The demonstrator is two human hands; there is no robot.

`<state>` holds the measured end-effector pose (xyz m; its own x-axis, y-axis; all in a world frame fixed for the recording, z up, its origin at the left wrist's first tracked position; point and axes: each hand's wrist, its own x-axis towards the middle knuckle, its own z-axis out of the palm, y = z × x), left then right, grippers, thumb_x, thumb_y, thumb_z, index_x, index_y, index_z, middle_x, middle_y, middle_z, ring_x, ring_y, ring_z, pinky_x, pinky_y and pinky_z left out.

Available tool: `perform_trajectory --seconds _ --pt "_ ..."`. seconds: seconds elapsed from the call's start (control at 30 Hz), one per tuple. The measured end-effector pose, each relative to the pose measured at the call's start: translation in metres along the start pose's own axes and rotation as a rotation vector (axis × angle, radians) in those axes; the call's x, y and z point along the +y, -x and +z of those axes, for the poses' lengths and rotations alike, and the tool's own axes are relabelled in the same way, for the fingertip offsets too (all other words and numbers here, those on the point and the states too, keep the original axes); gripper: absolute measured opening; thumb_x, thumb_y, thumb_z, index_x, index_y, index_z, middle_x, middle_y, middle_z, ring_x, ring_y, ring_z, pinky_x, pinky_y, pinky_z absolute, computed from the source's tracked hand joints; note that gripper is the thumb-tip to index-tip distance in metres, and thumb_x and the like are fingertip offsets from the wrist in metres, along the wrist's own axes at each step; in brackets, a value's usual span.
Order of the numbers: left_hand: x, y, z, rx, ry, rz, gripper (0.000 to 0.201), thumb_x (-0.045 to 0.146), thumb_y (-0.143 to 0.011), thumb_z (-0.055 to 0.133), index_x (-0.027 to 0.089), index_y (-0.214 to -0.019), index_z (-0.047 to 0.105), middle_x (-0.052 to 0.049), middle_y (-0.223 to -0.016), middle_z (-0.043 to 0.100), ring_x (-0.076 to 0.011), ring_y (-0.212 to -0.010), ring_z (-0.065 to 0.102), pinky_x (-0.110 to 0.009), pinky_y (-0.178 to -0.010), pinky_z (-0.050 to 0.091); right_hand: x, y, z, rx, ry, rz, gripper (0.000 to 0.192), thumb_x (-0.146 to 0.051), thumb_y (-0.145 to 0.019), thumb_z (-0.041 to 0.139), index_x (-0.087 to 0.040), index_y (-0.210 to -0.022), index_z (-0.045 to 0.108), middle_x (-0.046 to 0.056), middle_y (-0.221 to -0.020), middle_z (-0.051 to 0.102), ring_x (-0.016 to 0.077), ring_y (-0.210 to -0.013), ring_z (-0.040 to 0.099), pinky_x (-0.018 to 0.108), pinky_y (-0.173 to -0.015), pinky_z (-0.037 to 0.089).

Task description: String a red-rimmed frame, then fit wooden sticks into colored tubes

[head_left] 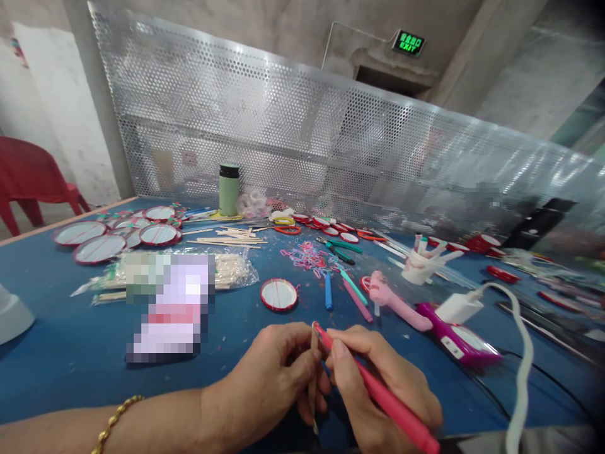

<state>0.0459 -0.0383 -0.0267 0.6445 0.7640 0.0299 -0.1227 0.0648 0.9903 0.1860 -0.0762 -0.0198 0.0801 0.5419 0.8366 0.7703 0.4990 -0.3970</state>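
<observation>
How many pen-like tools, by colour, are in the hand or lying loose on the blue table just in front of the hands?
Red, in the right hand: 1 red pen
Blue: 1 blue pen
Pink: 1 pink pen
Teal: 1 teal pen
Total: 4
The left hand holds a thin wooden stick, not counted.

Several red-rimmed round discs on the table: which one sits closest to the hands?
The lone red-rimmed disc lying flat just beyond the left hand and right hand. It sits by itself on the blue table; the others lie at the far left or along the back.
</observation>
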Motion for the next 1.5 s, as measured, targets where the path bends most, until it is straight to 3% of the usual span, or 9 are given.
perform_trajectory --seconds 0.23,0.5,0.7,0.9,1.17,1.5 --pt "-0.0038 -0.0008 -0.0008 -0.002 0.009 0.023 0.028 0.042 -0.09 0.053 0.016 -0.079 0.053 0.0 -0.063 0.058 -0.0095 -0.048 0.054 -0.02 -0.048 0.046 0.0005 0.0005 0.0003 -0.013 0.033 -0.012 0.013 -0.025 -0.088 0.061 -0.024 -0.083 0.073 -0.001 -0.073 0.075 0.0154 -0.064 0.071 0.026 -0.082 0.057" --pt "-0.0003 -0.0009 -0.0004 -0.004 0.011 0.004 0.034 0.048 -0.09 0.052 0.016 -0.079 0.053 0.0 -0.063 0.058 -0.0092 -0.047 0.054 -0.02 -0.047 0.046 0.0001 -0.0019 0.0001 -0.006 -0.01 -0.014 0.011 -0.023 -0.086 0.062 -0.024 -0.081 0.072 -0.003 -0.068 0.072 0.0119 -0.058 0.068 0.02 -0.067 0.056" --pt "-0.0013 0.0001 -0.0004 0.0 0.011 0.006 0.03 0.044 -0.089 0.054 0.016 -0.079 0.053 0.0 -0.063 0.059 -0.0093 -0.047 0.055 -0.02 -0.047 0.046 0.0011 -0.0002 0.0005 0.001 0.014 -0.035 0.012 -0.023 -0.086 0.061 -0.023 -0.082 0.073 -0.002 -0.072 0.074 0.0141 -0.063 0.07 0.024 -0.079 0.057" --pt "-0.0022 -0.0002 -0.0001 -0.008 0.008 0.001 0.029 0.042 -0.091 0.051 0.016 -0.078 0.052 0.0 -0.064 0.059 -0.0092 -0.048 0.055 -0.02 -0.048 0.046 -0.0011 -0.0031 -0.0001 -0.027 -0.03 -0.005 0.012 -0.023 -0.087 0.062 -0.023 -0.08 0.071 -0.002 -0.065 0.07 0.0117 -0.055 0.067 0.019 -0.063 0.055" --pt "-0.0003 0.0006 -0.0004 -0.002 -0.011 0.003 0.028 0.04 -0.091 0.051 0.016 -0.077 0.052 0.0 -0.062 0.057 -0.0093 -0.048 0.054 -0.02 -0.049 0.046 0.0008 0.0011 0.0008 -0.01 0.011 -0.012 0.014 -0.024 -0.087 0.06 -0.024 -0.081 0.073 -0.001 -0.071 0.074 0.0148 -0.064 0.07 0.027 -0.084 0.057" --pt "0.0019 0.0009 0.001 -0.002 0.011 -0.007 0.036 0.05 -0.089 0.052 0.016 -0.079 0.052 0.0 -0.064 0.058 -0.0088 -0.047 0.053 -0.02 -0.048 0.046 -0.0017 -0.0031 -0.0002 -0.014 -0.047 0.019 0.013 -0.024 -0.088 0.061 -0.023 -0.08 0.071 -0.002 -0.065 0.07 0.0117 -0.054 0.066 0.019 -0.061 0.055"
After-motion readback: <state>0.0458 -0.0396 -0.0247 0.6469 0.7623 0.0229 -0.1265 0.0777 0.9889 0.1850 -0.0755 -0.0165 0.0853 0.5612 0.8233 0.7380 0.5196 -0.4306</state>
